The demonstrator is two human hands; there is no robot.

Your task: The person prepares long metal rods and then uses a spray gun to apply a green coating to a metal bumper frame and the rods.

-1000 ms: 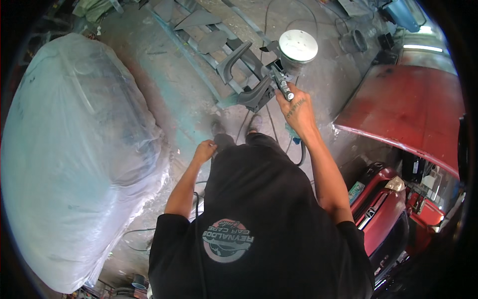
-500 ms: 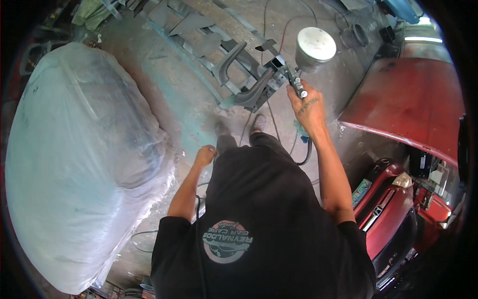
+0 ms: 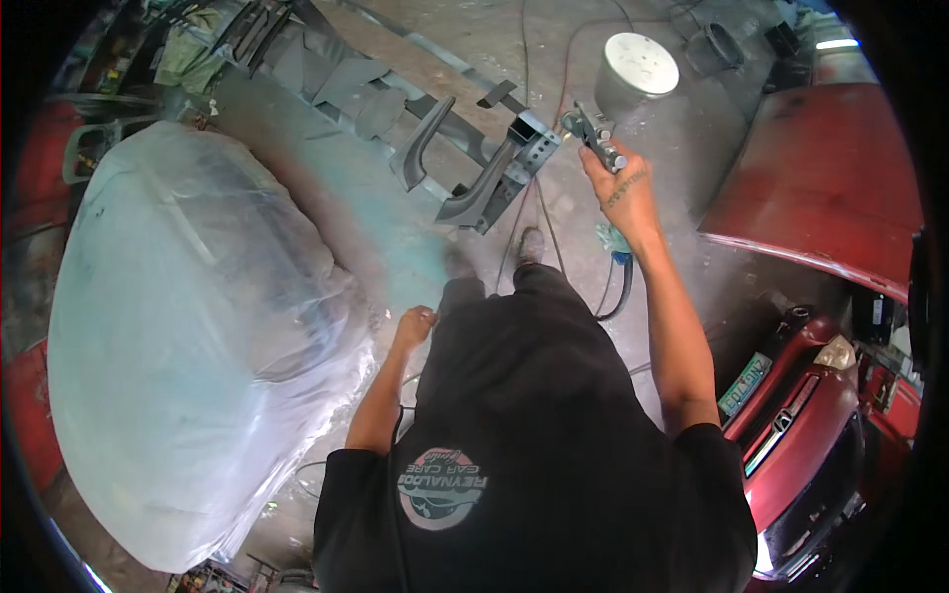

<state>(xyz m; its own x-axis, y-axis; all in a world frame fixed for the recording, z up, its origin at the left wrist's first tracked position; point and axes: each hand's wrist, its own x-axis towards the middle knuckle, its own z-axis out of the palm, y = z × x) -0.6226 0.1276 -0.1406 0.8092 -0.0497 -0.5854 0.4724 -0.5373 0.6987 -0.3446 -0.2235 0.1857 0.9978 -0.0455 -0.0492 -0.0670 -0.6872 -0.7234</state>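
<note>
My right hand point(image 3: 628, 193) is closed round the handle of a metal spray gun point(image 3: 603, 143), held out ahead of me. A round container with a white lid point(image 3: 641, 64) shows just beyond the gun; whether it is joined to it I cannot tell. Below the hand a blue fitting leads to a dark hose point(image 3: 625, 287). Left of the gun's nose lies the near end of a metal rack point(image 3: 534, 128) bearing several grey panels and curved trim pieces point(image 3: 427, 143). My left hand point(image 3: 417, 324) hangs beside my thigh in a loose fist, with nothing seen in it.
A bulky shape under plastic sheeting point(image 3: 188, 346) fills the left side. To the right are a red car panel point(image 3: 820, 183) and red car front parts point(image 3: 801, 425). Hoses and cords trail over the floor. A black bucket point(image 3: 714, 49) stands far right.
My view has shifted, so the rack shows further left and the red parts further right. My right hand with the spray gun has moved slightly up and right in view. Both hands remain closed.
</note>
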